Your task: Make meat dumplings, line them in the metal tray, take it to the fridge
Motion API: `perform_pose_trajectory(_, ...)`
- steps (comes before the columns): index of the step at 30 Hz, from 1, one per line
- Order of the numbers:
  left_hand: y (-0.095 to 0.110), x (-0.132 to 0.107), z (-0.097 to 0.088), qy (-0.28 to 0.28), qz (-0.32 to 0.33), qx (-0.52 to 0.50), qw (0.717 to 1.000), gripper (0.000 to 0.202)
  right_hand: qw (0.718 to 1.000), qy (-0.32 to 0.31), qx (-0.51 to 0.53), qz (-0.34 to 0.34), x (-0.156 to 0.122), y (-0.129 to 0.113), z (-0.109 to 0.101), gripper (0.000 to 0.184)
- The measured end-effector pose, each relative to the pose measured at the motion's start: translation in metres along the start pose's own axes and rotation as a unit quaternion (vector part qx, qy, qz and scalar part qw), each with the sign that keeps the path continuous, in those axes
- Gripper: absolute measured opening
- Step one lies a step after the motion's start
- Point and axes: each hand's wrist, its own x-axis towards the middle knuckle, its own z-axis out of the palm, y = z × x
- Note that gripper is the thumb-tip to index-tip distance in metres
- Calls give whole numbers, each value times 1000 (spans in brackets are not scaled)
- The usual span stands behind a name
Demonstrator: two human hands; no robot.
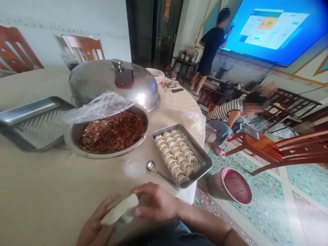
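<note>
A pale dumpling wrapper (120,209), seemingly folded over, is held between my two hands near the table's front edge. My left hand (98,220) is closed around its left side. At its right end, my right hand (160,202) pinches it between thumb and fingers; whether filling is inside cannot be seen. Beyond them lies a metal spoon (151,166), its handle against a metal tray (203,163) that carries several rows of folded dumplings (176,152). Left of the tray, a steel bowl (102,155) contains reddish minced filling (115,135), partly covered by clear plastic film (99,106).
A large steel lid (87,77) with a phone (124,78) on top stands behind the bowl. An empty-looking metal tray (38,126) is at left. Right of the table are a bin (217,184) and a wooden chair (263,147). One person crouches; another stands by a screen (274,27).
</note>
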Motion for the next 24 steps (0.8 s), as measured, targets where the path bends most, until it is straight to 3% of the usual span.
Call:
perform_pose_trajectory(3, 17, -9, 17, -41, -38, -115, 992, 24, 994, 64, 78, 44, 2, -20, -3, 33)
perform_pose_trajectory(6, 26, -9, 30, -83, -110, -284, 949, 16, 985, 78, 126, 89, 6, -23, -4, 26)
perform_pose_trajectory(11, 26, -4, 30, -109, -158, -377, 906, 33, 975, 143, 144, 94, 6, -19, -14, 19)
perform_pose_trajectory(15, 27, -7, 24, -113, -162, -414, 889, 35, 978, 204, 17, 42, 7, -32, -49, 16)
perform_pose_trajectory(20, 28, -7, 20, -124, -144, -425, 885, 34, 964, 179, -195, 23, 35, -43, -105, 39)
perform_pose_trajectory(24, 31, -6, 20, -137, -116, -437, 882, 32, 960, 152, -234, 18, 74, -37, -126, 51)
